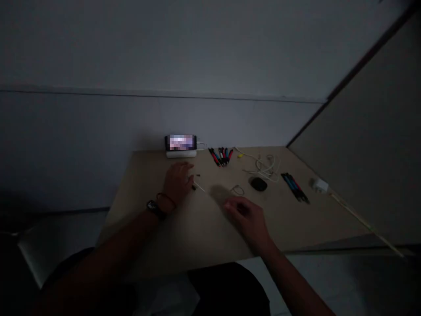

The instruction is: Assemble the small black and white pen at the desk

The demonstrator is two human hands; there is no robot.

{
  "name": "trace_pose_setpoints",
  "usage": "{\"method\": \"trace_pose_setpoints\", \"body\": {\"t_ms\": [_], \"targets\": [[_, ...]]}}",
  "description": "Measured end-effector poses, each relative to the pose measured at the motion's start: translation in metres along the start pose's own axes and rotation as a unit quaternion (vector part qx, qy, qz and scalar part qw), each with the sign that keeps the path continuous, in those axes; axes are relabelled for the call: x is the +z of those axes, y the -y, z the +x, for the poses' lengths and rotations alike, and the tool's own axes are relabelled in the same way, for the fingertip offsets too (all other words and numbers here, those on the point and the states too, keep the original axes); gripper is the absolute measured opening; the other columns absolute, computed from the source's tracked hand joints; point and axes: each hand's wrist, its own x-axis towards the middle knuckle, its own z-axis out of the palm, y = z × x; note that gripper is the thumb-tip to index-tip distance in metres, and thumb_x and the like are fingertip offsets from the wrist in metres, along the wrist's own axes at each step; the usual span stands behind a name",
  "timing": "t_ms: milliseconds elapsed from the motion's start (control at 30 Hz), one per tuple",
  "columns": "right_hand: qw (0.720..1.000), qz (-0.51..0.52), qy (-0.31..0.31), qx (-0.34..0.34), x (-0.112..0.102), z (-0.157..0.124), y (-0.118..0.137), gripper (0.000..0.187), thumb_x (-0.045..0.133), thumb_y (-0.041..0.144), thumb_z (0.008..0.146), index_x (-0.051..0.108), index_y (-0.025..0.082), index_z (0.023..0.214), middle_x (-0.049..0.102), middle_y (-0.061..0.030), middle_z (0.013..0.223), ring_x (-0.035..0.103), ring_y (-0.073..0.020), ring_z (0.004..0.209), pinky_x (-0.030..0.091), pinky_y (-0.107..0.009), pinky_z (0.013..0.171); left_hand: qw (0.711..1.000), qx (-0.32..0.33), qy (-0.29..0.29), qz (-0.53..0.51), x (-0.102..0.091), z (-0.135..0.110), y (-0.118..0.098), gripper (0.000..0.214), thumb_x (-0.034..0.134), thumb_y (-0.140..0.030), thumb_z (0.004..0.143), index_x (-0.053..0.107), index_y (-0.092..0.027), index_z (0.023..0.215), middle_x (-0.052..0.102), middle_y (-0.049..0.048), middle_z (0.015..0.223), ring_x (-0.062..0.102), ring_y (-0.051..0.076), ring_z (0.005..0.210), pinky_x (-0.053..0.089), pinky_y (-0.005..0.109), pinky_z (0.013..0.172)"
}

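My left hand [177, 182] rests low over the beige tabletop [148, 193], wearing a black wristwatch [154, 210] and a thin dark bracelet. Just past its fingertips lie a thin white cable end [199, 186] and a small dark piece [194, 188]. The dim light hides whether the fingers grip them. My right hand [246, 217] hovers above the middle of the table, fingers loosely curled, with nothing visible in it. A small loop of thin cord [237, 190] lies ahead of it, and a dark oval object [258, 184] sits further right.
A phone [180, 142] with a blurred screen stands on a white stand at the back edge. Nearby lie a group of coloured pens [221, 156], a tangled white cable [265, 168], more pens [295, 188] and a white plug [319, 185]. Walls bound the back and right.
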Motion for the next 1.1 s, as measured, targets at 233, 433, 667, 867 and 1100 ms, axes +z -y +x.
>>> {"method": "trace_pose_setpoints", "body": {"t_ms": [233, 433, 667, 867, 1100], "targets": [[0.997, 0.044, 0.010, -0.061, 0.092, 0.137, -0.004, 0.031, 0.076, 0.046, 0.072, 0.077, 0.017, 0.083, 0.074, -0.0054, 0.071, 0.066, -0.0199, 0.066, 0.052, -0.030, 0.061, 0.998, -0.010, 0.055, -0.027, 0.013, -0.008, 0.035, 0.029, 0.069, -0.029, 0.087, 0.066, -0.020, 0.114, 0.066, 0.0109, 0.120, 0.060, 0.029, 0.114, 0.050, 0.048, 0.102], [0.998, 0.029, 0.026, -0.051, 0.084, 0.133, -0.021, 0.026, 0.075, 0.045, 0.080, 0.076, 0.019, 0.083, 0.078, -0.0063, 0.081, 0.071, -0.0205, 0.073, 0.056, -0.031, 0.067, 0.993, -0.042, 0.102, -0.035, 0.010, -0.009, 0.026, 0.027, 0.070, -0.028, 0.087, 0.066, -0.021, 0.113, 0.066, 0.0098, 0.121, 0.058, 0.029, 0.117, 0.049, 0.050, 0.101], [0.999, -0.012, 0.033, -0.029, 0.081, 0.130, -0.021, 0.024, 0.073, 0.043, 0.082, 0.078, 0.020, 0.085, 0.078, -0.0065, 0.082, 0.072, -0.0210, 0.073, 0.057, -0.031, 0.067, 0.989, -0.070, 0.065, -0.112, 0.000, -0.008, 0.032, 0.018, 0.064, -0.028, 0.093, 0.067, -0.020, 0.109, 0.066, 0.0102, 0.118, 0.060, 0.026, 0.114, 0.051, 0.045, 0.099], [0.991, -0.011, 0.107, -0.077, 0.086, 0.125, -0.013, 0.019, 0.071, 0.039, 0.083, 0.080, 0.022, 0.086, 0.080, -0.0072, 0.091, 0.074, -0.0235, 0.086, 0.058, -0.035, 0.080, 0.990, -0.045, 0.046, -0.129, -0.004, -0.006, 0.031, 0.012, 0.065, -0.023, 0.090, 0.068, -0.020, 0.100, 0.068, 0.0094, 0.111, 0.063, 0.024, 0.108, 0.053, 0.043, 0.097], [0.989, -0.009, 0.108, -0.103, 0.099, 0.111, -0.003, 0.022, 0.069, 0.041, 0.083, 0.079, 0.022, 0.086, 0.079, -0.0062, 0.084, 0.071, -0.0227, 0.076, 0.057, -0.034, 0.073, 0.993, -0.053, 0.062, -0.083, 0.011, -0.014, 0.038, 0.017, 0.070, -0.032, 0.086, 0.071, -0.020, 0.097, 0.064, 0.0119, 0.124, 0.060, 0.028, 0.117, 0.050, 0.047, 0.104]]}}
